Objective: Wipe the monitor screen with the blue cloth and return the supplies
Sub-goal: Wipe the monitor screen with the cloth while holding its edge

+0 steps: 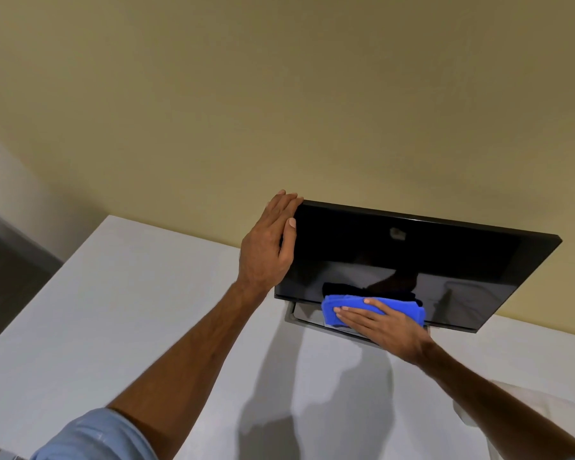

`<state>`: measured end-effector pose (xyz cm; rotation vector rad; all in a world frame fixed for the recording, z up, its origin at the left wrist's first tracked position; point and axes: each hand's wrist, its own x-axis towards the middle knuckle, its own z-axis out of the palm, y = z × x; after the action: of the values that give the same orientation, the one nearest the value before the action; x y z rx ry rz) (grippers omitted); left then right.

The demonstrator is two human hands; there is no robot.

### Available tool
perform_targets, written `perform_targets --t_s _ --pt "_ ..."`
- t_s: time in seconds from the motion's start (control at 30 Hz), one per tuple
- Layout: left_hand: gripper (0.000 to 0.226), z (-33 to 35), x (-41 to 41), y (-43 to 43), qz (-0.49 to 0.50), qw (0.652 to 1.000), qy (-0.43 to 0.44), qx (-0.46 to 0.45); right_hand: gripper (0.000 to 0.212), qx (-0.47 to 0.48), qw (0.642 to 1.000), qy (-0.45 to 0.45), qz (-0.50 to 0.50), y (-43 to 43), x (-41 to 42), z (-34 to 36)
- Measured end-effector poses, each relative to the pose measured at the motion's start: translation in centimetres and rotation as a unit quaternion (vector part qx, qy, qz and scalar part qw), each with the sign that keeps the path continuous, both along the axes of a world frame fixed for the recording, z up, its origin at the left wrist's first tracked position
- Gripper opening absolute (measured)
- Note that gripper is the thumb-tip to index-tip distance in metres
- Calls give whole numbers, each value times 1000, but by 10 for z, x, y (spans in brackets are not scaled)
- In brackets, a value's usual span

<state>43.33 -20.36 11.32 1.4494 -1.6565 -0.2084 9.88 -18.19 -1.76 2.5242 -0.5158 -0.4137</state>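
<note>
A black monitor (412,260) stands on a white table (146,310) against a yellow wall, its dark screen reflecting the room. My left hand (269,240) grips the monitor's upper left corner, fingers over the top edge and thumb on the front. My right hand (379,322) lies flat, fingers stretched leftward, pressing a folded blue cloth (402,310) against the bottom edge of the screen near its middle. The cloth hides part of the lower bezel and the stand.
The monitor's grey stand base (299,318) shows under the screen. A pale, whitish object (525,403) sits on the table at the right, partly behind my right forearm. The table's left edge drops to a dark floor (10,277).
</note>
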Motion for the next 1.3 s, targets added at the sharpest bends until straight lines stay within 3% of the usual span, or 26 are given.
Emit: perform_targets --t_s 0.13,0.27,0.47,0.63,0.7,0.87,1.03,1.13,1.23,1.3 --pt "48 1 0 0 0 1000 -1 -2 103 43 999 -18 -14 -9 2 23" --pt "47 -1 -6 -2 17 1000 0 -9 85 -9 990 -135 -36 -30 18 66" --pt "46 -5 -11 -6 51 998 -24 -38 94 -94 939 -289 -161 -61 35 122" --pt "49 -5 -11 -8 58 996 -42 -51 86 -68 957 -250 -130 -50 24 107" --pt "54 -3 -11 -9 60 995 -52 -54 95 -52 970 -217 -101 -46 13 96" --pt "51 1 -13 -11 80 992 -74 -60 113 22 996 -80 -21 -27 -20 57" --pt "49 9 -18 -6 94 986 -125 -48 105 62 998 26 12 -6 -34 33" --pt "46 15 -19 -5 76 981 -176 -32 104 49 999 1 -2 -8 -33 43" --pt "48 25 -20 -9 61 974 -219 -7 85 21 995 -92 -13 -24 -35 72" --pt "52 30 -22 -13 33 967 -253 5 85 -12 989 -142 -29 -39 -34 94"
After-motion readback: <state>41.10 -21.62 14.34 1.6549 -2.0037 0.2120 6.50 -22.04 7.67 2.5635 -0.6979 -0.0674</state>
